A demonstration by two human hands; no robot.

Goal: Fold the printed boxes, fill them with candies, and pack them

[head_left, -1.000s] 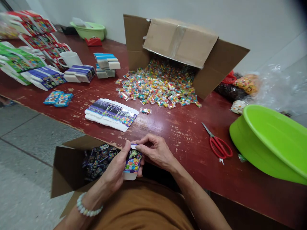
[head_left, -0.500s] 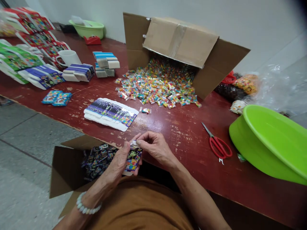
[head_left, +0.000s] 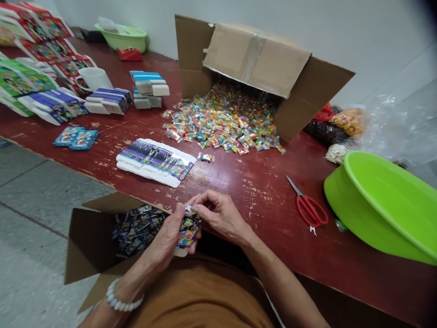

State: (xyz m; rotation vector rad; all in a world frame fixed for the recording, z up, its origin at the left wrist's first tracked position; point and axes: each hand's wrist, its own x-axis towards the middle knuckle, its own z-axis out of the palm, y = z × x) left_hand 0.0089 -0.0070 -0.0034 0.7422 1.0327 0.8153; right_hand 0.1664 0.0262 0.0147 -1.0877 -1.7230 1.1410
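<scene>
A small purple-and-black printed candy box (head_left: 189,230) is gripped in my left hand (head_left: 172,230), held upright just off the table edge. At its top, the thumb and fingers of my right hand (head_left: 218,212) pinch the white end flap. The lower flap hangs open. Ahead on the table lies a fanned stack of flat purple cartons (head_left: 155,159). One wrapped candy (head_left: 206,157) rests beside the stack. Below my left forearm, an open cardboard box (head_left: 85,241) holds many small dark printed boxes (head_left: 138,228).
A tipped carton (head_left: 259,57) spills wrapped candies (head_left: 221,123) at the back. Red-handled scissors (head_left: 309,207) and a green basin (head_left: 375,205) are on the right. Leftward are a white mug (head_left: 95,79), blue packets (head_left: 77,137) and stacked flat cartons (head_left: 51,105).
My right fingers have shifted slightly at the box's top, where the white flap now looks pushed lower. The box stays in my left hand. The whole view has moved a little.
</scene>
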